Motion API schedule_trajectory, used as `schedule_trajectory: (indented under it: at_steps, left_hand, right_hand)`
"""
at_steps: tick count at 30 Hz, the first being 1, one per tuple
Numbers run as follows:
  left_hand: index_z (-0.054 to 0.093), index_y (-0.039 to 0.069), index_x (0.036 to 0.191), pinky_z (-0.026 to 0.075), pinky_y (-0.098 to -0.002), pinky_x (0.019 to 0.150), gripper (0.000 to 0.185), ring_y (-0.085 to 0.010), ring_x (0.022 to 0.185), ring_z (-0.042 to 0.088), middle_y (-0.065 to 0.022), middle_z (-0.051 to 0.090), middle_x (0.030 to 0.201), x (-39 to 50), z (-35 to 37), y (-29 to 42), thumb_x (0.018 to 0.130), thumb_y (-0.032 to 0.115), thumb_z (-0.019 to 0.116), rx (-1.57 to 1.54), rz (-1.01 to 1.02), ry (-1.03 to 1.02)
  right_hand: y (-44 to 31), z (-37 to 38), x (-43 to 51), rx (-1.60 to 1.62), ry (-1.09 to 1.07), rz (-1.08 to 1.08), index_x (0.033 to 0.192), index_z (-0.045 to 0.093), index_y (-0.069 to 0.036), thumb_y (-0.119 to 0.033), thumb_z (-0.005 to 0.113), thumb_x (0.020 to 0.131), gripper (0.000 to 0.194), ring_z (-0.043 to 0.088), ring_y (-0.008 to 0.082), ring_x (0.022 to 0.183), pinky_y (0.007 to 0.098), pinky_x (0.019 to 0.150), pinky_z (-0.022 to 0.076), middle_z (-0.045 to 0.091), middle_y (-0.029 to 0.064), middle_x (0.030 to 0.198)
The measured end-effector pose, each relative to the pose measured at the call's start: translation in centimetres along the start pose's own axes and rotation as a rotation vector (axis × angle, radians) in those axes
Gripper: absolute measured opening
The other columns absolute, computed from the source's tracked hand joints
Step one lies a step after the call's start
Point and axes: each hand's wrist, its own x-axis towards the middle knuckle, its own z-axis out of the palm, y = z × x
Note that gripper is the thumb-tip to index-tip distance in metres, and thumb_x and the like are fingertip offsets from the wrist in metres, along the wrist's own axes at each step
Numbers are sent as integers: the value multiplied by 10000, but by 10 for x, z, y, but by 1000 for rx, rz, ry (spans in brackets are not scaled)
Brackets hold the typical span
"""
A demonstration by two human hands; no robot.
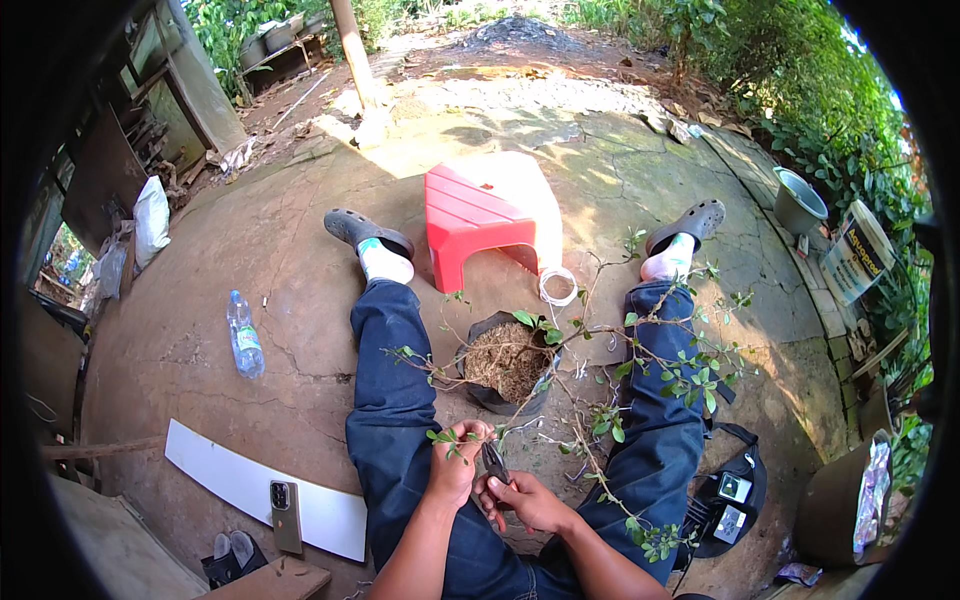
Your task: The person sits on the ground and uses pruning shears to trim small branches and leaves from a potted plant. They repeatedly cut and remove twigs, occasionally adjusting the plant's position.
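Between my outstretched legs stands a small leafy shrub, rooted in a black grow bag of dry brown soil. My left hand pinches one of its thin branches near the leafy tip. In my right hand is a pair of pliers with dark jaws and orange-red handles. The jaws point up beside my left fingers; whether they grip wire or the branch is too small to tell. Pale wire pieces show among the lower branches. A coil of white wire lies beyond the bag.
A red plastic stool stands ahead between my feet. On the left are a water bottle, a white board and a phone. A black bag with devices lies by my right leg. Buckets line the right edge.
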Motion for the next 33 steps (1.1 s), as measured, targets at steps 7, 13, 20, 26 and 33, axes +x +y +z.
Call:
schedule_trajectory:
  at_steps: [7, 13, 20, 26, 33]
  left_hand:
    - [691, 7, 978, 458, -241, 815, 156, -84, 884, 600, -47, 692, 962, -1, 1, 0, 1027, 154, 672, 119, 44, 34]
    - [696, -14, 1027, 509, -275, 860, 197, -121, 909, 662, -61, 720, 963, 0, -1, -2, 1037, 183, 689, 142, 100, 13]
    - [700, -10, 970, 475, -297, 918, 129, -132, 943, 629, -79, 709, 972, -1, 3, -1, 1013, 108, 671, 129, 89, 39]
    - [703, -5, 988, 477, -303, 934, 117, -138, 960, 638, -87, 721, 1001, 0, 1, -3, 1008, 107, 677, 114, 60, 63]
    - [695, 13, 1024, 487, -295, 912, 143, -124, 962, 646, -75, 723, 1036, 3, -5, -2, 1004, 154, 701, 1, -86, 50]
  right_hand:
    - [-4, 0, -3, 9, -9, 4, 963, 588, -20, -348, 491, 1130, 381, 597, 122, 600, 274, 554, 497, 613, 39, 790]
    - [-8, 3, -4, -18, 17, 16, 919, 597, -8, -330, 500, 1129, 396, 600, 121, 601, 285, 553, 513, 623, 45, 759]
    - [-6, 4, -4, -71, 65, 59, 842, 583, -17, -346, 518, 1121, 436, 575, 113, 525, 285, 480, 477, 616, 46, 704]
    - [-5, 2, -4, -124, 66, 38, 849, 581, -22, -371, 503, 1124, 450, 562, 113, 499, 280, 459, 459, 629, 58, 713]
    - [-8, -1, -2, -99, 14, 45, 991, 596, -26, -406, 434, 1139, 439, 664, 137, 646, 266, 544, 520, 680, 77, 829]
